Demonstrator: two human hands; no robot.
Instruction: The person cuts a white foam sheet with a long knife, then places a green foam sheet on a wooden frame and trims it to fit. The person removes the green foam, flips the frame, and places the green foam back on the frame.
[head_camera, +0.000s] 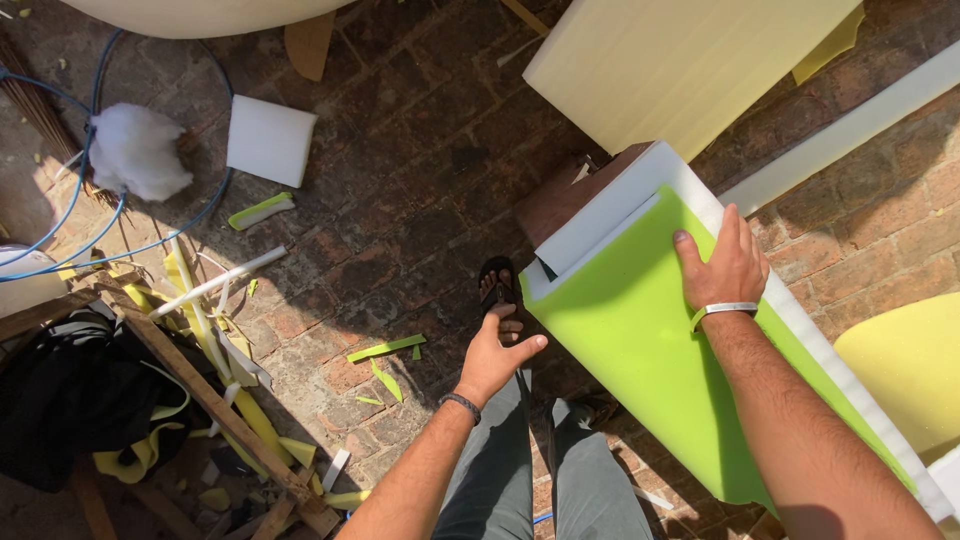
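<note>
A bright green foam sheet (640, 350) lies on a thicker white foam slab (640, 185), the pair slanting from the middle of the scene down toward the near right. The right hand (722, 268) rests flat on the green sheet close to its right edge, palm down, fingers stretched and slightly spread, pressing on the surface rather than gripping it; a pale wristband sits at the wrist. The left hand (497, 355) hangs just left of the sheet's near-left edge, not touching it. Its fingers are loosely curled, the thumb pointing toward the foam, and it holds nothing. A dark band circles that wrist. The two hands are apart, with the sheet's left part between them.

Below the left hand a sandalled foot (499, 290) stands on the brick floor (400, 200), near the foam's far-left corner. Green foam scraps (385, 350) lie on the bricks to the left of that hand. Farther left are a wooden frame (215, 405) with yellow strips, a white foam square (270, 140), a tuft of white stuffing (135, 150) and a blue hose (150, 245). A large pale yellow foam block (680, 60) lies at the far right.
</note>
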